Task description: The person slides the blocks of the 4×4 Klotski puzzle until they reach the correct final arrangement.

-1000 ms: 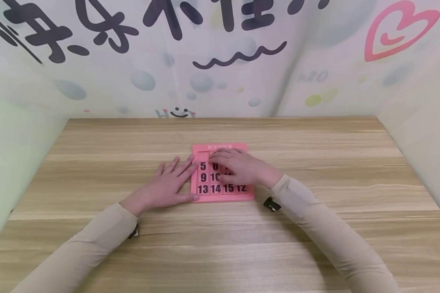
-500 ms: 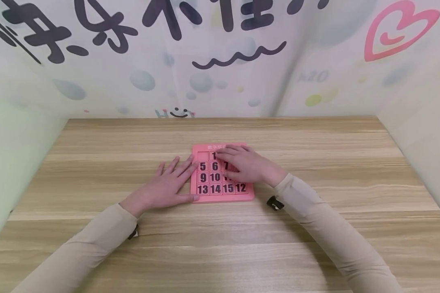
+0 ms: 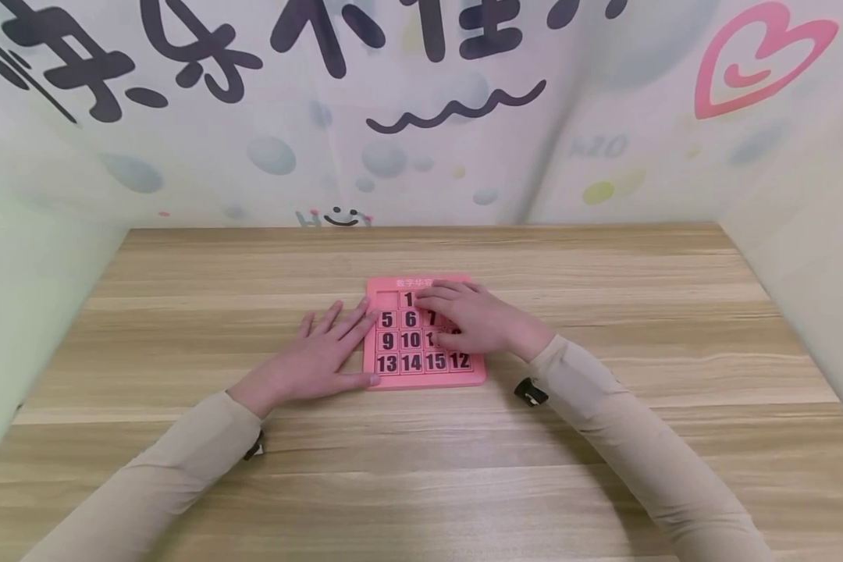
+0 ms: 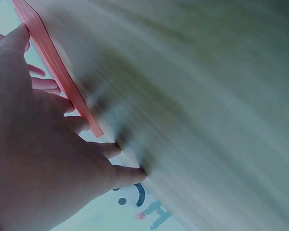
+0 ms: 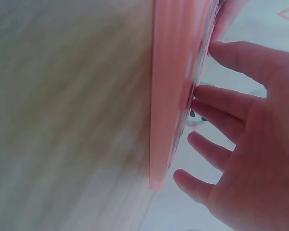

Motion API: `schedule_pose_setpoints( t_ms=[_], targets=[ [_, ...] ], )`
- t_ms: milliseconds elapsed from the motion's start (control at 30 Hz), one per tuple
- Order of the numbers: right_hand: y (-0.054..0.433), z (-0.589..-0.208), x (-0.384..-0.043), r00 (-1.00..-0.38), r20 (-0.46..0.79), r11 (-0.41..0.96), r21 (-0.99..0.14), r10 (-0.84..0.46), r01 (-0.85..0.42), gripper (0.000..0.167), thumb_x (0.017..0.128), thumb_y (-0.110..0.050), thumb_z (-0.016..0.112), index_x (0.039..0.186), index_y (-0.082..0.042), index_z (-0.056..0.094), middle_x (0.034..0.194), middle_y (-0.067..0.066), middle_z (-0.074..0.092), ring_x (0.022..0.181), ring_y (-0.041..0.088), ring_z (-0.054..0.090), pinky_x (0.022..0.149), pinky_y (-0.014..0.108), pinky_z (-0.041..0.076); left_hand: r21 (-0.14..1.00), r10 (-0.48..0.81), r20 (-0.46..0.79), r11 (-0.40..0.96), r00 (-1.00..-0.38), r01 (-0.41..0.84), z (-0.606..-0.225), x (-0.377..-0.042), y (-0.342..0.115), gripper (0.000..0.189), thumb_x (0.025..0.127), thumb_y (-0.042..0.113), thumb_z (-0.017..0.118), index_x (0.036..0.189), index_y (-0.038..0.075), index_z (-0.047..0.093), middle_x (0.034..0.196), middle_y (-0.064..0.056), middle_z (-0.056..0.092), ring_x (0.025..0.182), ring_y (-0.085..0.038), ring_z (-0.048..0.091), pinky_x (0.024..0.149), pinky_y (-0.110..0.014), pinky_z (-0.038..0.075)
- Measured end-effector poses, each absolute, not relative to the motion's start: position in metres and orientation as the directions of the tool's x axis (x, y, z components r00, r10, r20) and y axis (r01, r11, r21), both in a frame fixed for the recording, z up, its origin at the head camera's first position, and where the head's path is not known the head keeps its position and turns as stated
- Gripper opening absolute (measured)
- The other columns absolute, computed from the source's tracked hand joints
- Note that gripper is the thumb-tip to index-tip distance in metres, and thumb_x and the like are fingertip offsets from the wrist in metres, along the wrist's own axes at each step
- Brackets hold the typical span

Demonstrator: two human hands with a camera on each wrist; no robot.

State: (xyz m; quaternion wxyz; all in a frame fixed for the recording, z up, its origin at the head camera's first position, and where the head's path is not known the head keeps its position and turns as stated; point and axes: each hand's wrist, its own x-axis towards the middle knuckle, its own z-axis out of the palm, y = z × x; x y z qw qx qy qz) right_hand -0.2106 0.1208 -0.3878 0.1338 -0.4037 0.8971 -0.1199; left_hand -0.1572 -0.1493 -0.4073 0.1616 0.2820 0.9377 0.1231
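Note:
A pink number sliding puzzle (image 3: 428,381) lies flat on the wooden table, its black-numbered tiles in rows. The slot in its top left corner holds no tile, and tile 1 (image 3: 407,300) sits just right of it. My left hand (image 3: 302,367) lies with spread, straight fingers along the puzzle's left edge, its thumb at the lower left corner. In the left wrist view, two of its fingertips reach the table past the pink frame (image 4: 62,77). Over the upper right tiles is my right hand (image 3: 478,318), fingers extended, fingertips right at the tile faces. It hides most of the right columns.
The wooden table (image 3: 421,484) extends around the puzzle on every side. Behind it stands a printed wall covering (image 3: 323,172) with black writing and a pink heart. Pale walls close off the left and right. A small black device (image 3: 531,392) hangs at my right wrist.
My right hand has shifted a little to the right across the puzzle, uncovering tile 1 and more of tiles 6, 7 and 10. The left hand has stayed in place.

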Motion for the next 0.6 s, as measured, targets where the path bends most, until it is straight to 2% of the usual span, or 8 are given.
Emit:
schedule_pose_setpoints(
  t_ms=[367, 600],
  targets=[
    [0.112, -0.388, -0.213, -0.628, -0.154, 0.640, -0.316, -0.763, -0.700, 0.063, 0.095, -0.033, 0.060, 0.147, -0.006, 0.039, 0.152, 0.009, 0.037, 0.142, 0.031, 0.023, 0.115, 0.053, 0.014, 0.329, 0.568, -0.235, 0.810, -0.789, 0.485, -0.407, -0.157, -0.149, 0.093, 0.090, 0.065, 0.049, 0.156, 0.013, 0.010, 0.161, -0.006, -0.002, 0.143, -0.042, -0.003, 0.110, -0.063, -0.004],
    [0.107, -0.387, -0.213, -0.607, -0.143, 0.618, -0.313, -0.782, -0.721, 0.061, 0.094, -0.030, 0.059, 0.147, -0.005, 0.040, 0.151, 0.010, 0.038, 0.142, 0.032, 0.024, 0.115, 0.051, 0.016, 0.326, 0.567, -0.233, 0.811, -0.790, 0.486, -0.407, -0.157, -0.149, 0.092, 0.091, 0.065, 0.048, 0.156, 0.011, 0.010, 0.161, -0.006, -0.002, 0.144, -0.042, -0.002, 0.110, -0.064, -0.002]
  ],
)
